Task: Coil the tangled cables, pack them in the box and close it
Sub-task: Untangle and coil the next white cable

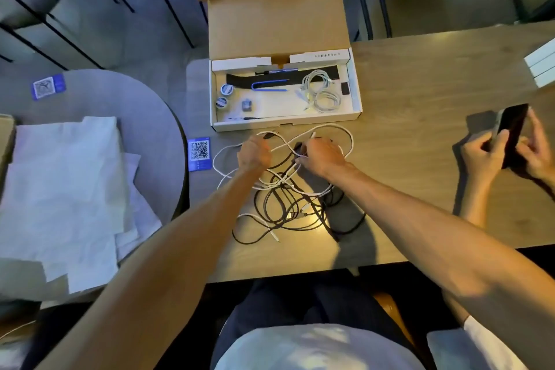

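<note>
A tangle of white and black cables (pixel 288 195) lies on the wooden table (pixel 420 75) in front of me. My left hand (pixel 253 153) grips a white cable at the tangle's far left. My right hand (pixel 321 155) pinches cable strands at the far middle of the tangle. Just beyond stands an open cardboard box (pixel 285 125) with its lid (pixel 279 21) folded back. Inside it lie two coiled white cables (pixel 322 91), a black strap and several small parts.
Another person's hands hold a dark phone (pixel 510 135) at the right. White boxes (pixel 542 64) sit at the far right edge. A QR card (pixel 198 154) lies left of the tangle. White papers (pixel 60 189) cover a round table at left. Chairs stand behind.
</note>
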